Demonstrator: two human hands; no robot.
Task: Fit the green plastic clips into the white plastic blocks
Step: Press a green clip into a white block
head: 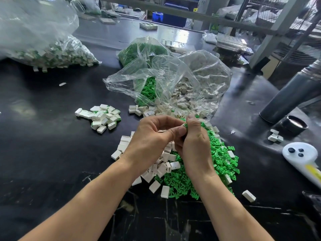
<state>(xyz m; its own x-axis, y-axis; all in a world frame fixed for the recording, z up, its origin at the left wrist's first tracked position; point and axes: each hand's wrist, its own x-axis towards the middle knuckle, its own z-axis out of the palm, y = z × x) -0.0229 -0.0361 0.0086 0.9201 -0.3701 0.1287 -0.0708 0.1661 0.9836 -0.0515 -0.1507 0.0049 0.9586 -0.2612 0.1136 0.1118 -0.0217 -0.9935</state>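
My left hand (152, 136) and my right hand (194, 141) meet above a heap of parts on the black table (52, 153). The right hand pinches a green clip (185, 125) between thumb and fingers. The left hand's curled fingers hold a white block (161, 131), mostly hidden inside the hand. Below the hands lie loose white blocks (163, 167) and, to their right, a pile of green clips (222, 164). A small cluster of blocks with green showing in them (102, 117) lies to the left.
An open clear bag (173, 80) behind the hands spills green clips and white blocks. Another big bag of white and green parts (43, 40) sits at far left. At right are a white handheld controller (302, 155), a dark cup (295, 124), a grey post (295, 94) and stray blocks (275, 135).
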